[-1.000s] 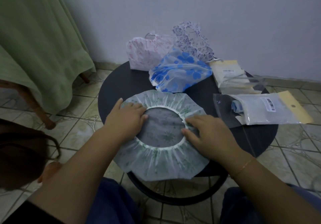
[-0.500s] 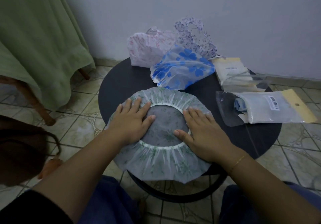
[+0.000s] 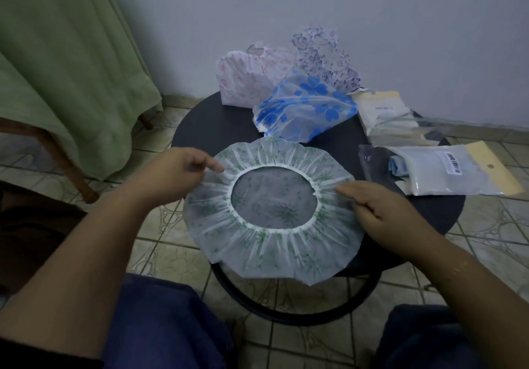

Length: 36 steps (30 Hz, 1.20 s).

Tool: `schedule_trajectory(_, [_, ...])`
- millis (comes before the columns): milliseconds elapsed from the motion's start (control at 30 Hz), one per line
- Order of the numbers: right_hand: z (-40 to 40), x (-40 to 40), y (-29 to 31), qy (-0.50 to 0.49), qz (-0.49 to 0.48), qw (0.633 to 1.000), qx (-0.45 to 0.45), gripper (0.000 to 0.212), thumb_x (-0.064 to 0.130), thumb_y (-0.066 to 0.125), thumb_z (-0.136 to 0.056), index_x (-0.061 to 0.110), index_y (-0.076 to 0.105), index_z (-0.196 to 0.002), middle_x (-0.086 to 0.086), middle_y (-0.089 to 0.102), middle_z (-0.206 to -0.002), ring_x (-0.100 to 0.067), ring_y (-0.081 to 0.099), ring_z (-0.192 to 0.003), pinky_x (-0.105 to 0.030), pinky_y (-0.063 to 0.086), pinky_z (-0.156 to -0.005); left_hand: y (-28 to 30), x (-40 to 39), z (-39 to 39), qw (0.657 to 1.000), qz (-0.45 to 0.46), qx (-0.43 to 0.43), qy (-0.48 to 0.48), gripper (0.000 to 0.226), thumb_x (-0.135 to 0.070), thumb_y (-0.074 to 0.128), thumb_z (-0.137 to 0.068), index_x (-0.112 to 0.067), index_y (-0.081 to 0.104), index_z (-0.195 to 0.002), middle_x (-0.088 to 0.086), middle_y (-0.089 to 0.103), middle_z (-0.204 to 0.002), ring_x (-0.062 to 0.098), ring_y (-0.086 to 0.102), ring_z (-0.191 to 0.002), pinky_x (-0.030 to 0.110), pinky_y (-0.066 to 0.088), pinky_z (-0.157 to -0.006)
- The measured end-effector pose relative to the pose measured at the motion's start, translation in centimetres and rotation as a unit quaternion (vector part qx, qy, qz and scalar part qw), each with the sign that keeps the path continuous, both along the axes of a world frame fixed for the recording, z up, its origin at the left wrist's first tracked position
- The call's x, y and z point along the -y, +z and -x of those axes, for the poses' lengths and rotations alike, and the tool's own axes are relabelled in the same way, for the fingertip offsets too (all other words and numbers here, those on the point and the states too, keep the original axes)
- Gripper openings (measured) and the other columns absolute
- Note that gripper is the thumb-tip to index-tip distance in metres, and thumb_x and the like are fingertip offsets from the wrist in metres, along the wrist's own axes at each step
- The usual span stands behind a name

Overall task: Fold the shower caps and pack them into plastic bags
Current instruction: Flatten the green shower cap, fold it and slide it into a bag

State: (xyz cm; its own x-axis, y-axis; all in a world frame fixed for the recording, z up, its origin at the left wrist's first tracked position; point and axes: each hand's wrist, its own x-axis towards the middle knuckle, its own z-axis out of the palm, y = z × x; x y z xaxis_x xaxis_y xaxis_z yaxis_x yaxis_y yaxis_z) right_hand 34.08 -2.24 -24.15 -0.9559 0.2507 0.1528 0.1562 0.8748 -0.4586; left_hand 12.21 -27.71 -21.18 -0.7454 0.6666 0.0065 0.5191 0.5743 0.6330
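The green-print shower cap (image 3: 272,242) lay spread flat, opening upward, on the near part of the round dark table (image 3: 197,119), its near edge hanging past the rim toward the person's knees. The left hand (image 3: 174,172) was at the cap's left edge, fingers curled in, forefinger and thumb pinching the frill there. The right hand (image 3: 380,211) sat on the cap's right edge, fingers laid fairly straight over the pleats; whether the thumb had tucked under the plastic was hidden by the hand itself, so a true grip there could not be made out.

Farther back, a blue-flowered cap (image 3: 306,111) lay crumpled just beyond the green one, with a pink-print cap (image 3: 246,79) and a purple-print cap (image 3: 323,54) bunched behind it against the wall. To the right lay a packed plastic bag (image 3: 446,171) with a barcode label and a tan header, something blue showing inside. Beyond it, a heap of clear bags (image 3: 392,119) blurred together; their number was hard to judge. A green cloth (image 3: 65,62) draped over furniture at left, cut off by the frame.
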Motion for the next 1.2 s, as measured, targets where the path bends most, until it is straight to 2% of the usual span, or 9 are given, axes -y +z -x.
schedule_trajectory(233, [-1.7,-0.2,-0.1,0.035,-0.005,0.996,0.078,0.057,-0.009,0.044,-0.085,0.02,0.05,-0.133,0.022,0.035,-0.128,0.004,0.03,-0.128,0.012,0.006,-0.089,-0.7,2.0,0.1,0.98,0.184,0.015,-0.072,0.048,0.005,0.06,-0.072,-0.042,0.062,-0.084,-0.002,0.061,-0.106,0.019,0.059,-0.093,0.043,0.05,-0.087])
schedule_trajectory(467, [-2.3,0.3,0.8,0.047,0.028,0.992,0.118,0.066,0.0,0.05,-0.084,0.028,0.036,-0.142,0.029,0.025,-0.129,0.014,0.021,-0.12,0.014,0.009,-0.081,-1.3,1.0,-2.3,0.939,0.323,-0.078,-0.089,0.084,-0.016,0.084,-0.062,-0.036,0.035,-0.127,-0.014,0.031,-0.128,0.014,0.035,-0.119,0.034,0.041,-0.099])
schedule_trajectory(567, [-2.5,0.3,1.4,0.059,0.057,0.986,0.144,0.072,0.005,0.055,-0.083,0.037,0.028,-0.142,0.037,0.021,-0.124,0.017,0.023,-0.114,0.013,0.017,-0.078,-1.2,1.2,-2.1,0.958,0.269,-0.057,-0.083,0.058,-0.031,0.074,-0.076,-0.038,0.039,-0.121,-0.014,0.041,-0.127,0.012,0.043,-0.115,0.033,0.041,-0.098])
schedule_trajectory(667, [-2.7,-0.1,1.6,0.065,0.105,0.979,0.16,0.078,0.009,0.062,-0.081,0.049,0.024,-0.136,0.047,0.018,-0.119,0.022,0.033,-0.105,0.01,0.025,-0.078,-0.6,1.8,-1.2,0.981,0.179,0.039,-0.063,0.022,-0.028,0.058,-0.09,-0.033,0.053,-0.11,-0.009,0.058,-0.114,0.013,0.055,-0.104,0.034,0.045,-0.094])
schedule_trajectory(733, [-2.7,-0.5,1.6,0.061,0.129,0.976,0.164,0.08,0.015,0.069,-0.079,0.058,0.022,-0.127,0.049,0.018,-0.118,0.026,0.033,-0.106,0.009,0.028,-0.078,-0.6,1.9,-0.4,0.987,0.153,0.028,-0.048,0.012,-0.027,0.051,-0.094,-0.026,0.06,-0.101,-0.007,0.063,-0.104,0.015,0.059,-0.099,0.036,0.046,-0.091])
schedule_trajectory(900, [-1.9,-0.5,1.5,0.016,0.115,0.985,0.123,0.064,0.039,0.08,-0.068,0.057,0.042,-0.117,0.043,0.035,-0.118,0.008,0.04,-0.116,-0.007,0.031,-0.092,-0.6,1.3,0.4,0.995,0.095,0.01,0.014,0.031,-0.032,0.047,-0.096,-0.01,0.055,-0.075,0.002,0.057,-0.072,0.019,0.051,-0.066,0.034,0.04,-0.063])
schedule_trajectory(1033, [-0.7,-0.3,1.4,-0.055,0.127,0.99,0.028,0.009,0.046,0.063,-0.079,0.041,0.063,-0.086,0.022,0.061,-0.094,0.002,0.057,-0.088,-0.009,0.039,-0.07,-0.8,0.5,0.7,0.997,0.037,0.018,0.062,0.04,-0.042,0.05,-0.093,-0.014,0.052,-0.064,-0.001,0.05,-0.061,0.014,0.044,-0.056,0.029,0.033,-0.053])
schedule_trajectory(1133, [0.0,-0.4,0.8,-0.122,0.16,0.979,-0.013,0.038,0.06,0.05,-0.076,0.026,0.066,-0.08,0.009,0.066,-0.08,-0.005,0.059,-0.076,-0.022,0.043,-0.062,-1.3,0.1,1.3,0.996,0.023,0.021,0.087,0.043,-0.045,0.053,-0.091,-0.011,0.056,-0.064,0.002,0.055,-0.063,0.017,0.048,-0.058,0.028,0.035,-0.054])
schedule_trajectory(1200, [0.5,-0.5,0.4,-0.159,0.155,0.974,-0.039,0.037,0.055,0.053,-0.082,0.02,0.062,-0.073,0.003,0.063,-0.073,-0.009,0.057,-0.07,-0.025,0.039,-0.058,-1.7,-0.2,1.6,0.995,0.032,0.019,0.096,0.043,-0.044,0.054,-0.091,-0.01,0.057,-0.065,0.003,0.055,-0.063,0.017,0.048,-0.058,0.028,0.036,-0.054])
